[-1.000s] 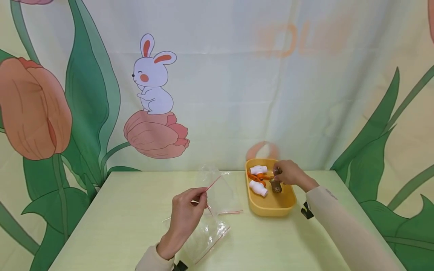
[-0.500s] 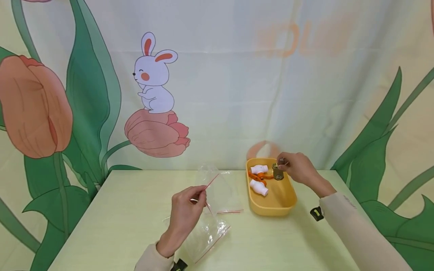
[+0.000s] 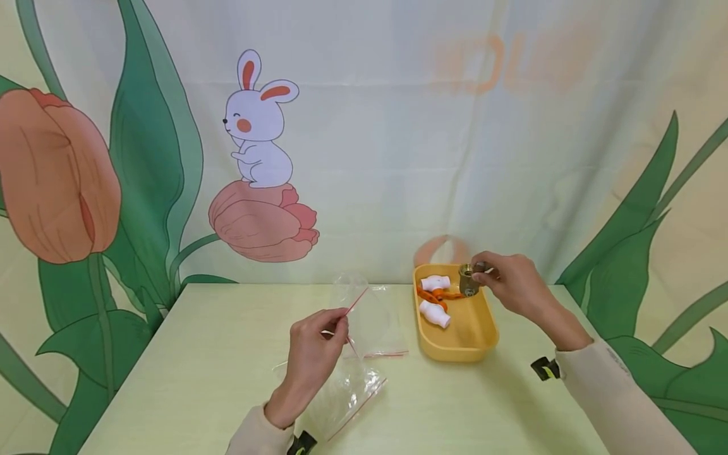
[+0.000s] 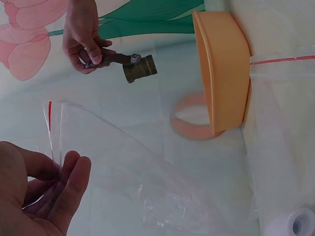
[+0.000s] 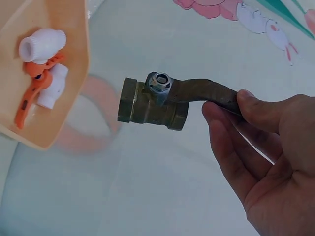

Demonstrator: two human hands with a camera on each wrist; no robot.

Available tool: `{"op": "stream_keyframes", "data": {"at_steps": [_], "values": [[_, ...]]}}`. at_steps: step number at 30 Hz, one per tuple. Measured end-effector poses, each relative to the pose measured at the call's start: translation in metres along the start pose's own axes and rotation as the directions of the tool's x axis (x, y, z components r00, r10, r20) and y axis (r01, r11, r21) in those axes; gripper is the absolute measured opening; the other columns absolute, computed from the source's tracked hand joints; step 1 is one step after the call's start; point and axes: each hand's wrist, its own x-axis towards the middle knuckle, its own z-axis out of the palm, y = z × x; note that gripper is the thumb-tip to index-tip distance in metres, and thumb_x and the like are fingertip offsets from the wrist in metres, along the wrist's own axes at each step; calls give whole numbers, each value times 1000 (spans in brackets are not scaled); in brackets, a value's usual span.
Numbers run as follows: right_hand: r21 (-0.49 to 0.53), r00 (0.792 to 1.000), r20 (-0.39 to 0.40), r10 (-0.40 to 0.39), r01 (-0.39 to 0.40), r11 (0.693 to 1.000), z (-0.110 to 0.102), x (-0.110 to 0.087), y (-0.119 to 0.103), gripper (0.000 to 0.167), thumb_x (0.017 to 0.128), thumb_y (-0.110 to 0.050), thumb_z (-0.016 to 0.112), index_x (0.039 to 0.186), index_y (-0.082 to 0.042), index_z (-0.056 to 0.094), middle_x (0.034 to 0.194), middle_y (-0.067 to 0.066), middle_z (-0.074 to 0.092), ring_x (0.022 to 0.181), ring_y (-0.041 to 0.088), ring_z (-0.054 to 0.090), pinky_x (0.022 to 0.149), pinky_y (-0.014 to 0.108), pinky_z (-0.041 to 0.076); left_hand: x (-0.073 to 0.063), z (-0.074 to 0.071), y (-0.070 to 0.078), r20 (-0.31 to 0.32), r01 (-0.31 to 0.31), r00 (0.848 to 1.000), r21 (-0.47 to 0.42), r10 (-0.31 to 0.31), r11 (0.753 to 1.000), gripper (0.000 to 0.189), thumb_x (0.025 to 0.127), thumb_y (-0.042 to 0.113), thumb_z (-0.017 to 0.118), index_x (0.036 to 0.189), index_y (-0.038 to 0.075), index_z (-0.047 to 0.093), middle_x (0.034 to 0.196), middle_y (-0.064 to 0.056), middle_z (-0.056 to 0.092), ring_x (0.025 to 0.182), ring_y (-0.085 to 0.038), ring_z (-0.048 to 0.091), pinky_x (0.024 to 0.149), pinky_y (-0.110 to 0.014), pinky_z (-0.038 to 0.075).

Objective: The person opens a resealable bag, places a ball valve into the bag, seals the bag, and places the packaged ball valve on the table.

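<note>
Pinches clear bag at its mouth in left hand, likely to keep it spread, and brass-coloured valve by lever in right hand, leaving its body unobstructed, at one o'clock of yellow tray.

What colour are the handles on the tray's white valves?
Orange handles, clearest in the right wrist view.

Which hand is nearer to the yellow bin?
Right: the right hand is raised near the right side of the yellow bin, holding a metal valve. The left hand is farther off, left of the bin, pinching a clear bag.
</note>
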Motion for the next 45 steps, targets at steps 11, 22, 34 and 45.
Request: {"op": "stream_keyframes", "data": {"at_steps": [11, 22, 34, 45], "values": [[-88, 934, -276, -226, 209, 974, -16, -20, -28, 22, 82, -1, 75, 101, -10, 69, 84, 0, 75, 68, 13, 69, 58, 32, 56, 5, 2, 3, 13, 13, 1000, -7, -13, 1000, 15, 86, -5, 66, 95, 1, 76, 73, -5, 72, 58, -7, 66, 54, -13, 53], [-57, 828, -443, -344, 357, 932, -32, -33, -65, 23, 95, -28, 61, 100, -8, 71, 85, 2, 75, 65, 10, 67, 58, 16, 52, 11, 4, 12, 19, 51, 999, -18, -51, 999, 14, 88, -1, 65, 97, 2, 76, 74, -4, 72, 59, -6, 66, 56, -17, 55], [-103, 656, -567, -498, 543, 834, -31, -37, -105, 30, 99, -29, 58, 91, -5, 74, 83, 3, 75, 71, 17, 72, 72, 18, 57, 20, 9, 22, -8, 24, 1000, -56, -25, 998, 13, 88, -1, 66, 97, 1, 76, 74, -6, 72, 58, -8, 67, 56, -17, 55], [-56, 613, -599, -514, 609, 791, -20, -40, -129, 26, 97, -28, 62, 90, -6, 73, 81, 4, 75, 71, 16, 72, 67, 24, 59, 23, 13, 29, -32, 13, 999, -96, -16, 995, 15, 87, -2, 65, 97, 1, 75, 72, -7, 72, 58, -8, 67, 56, -16, 55]]}}
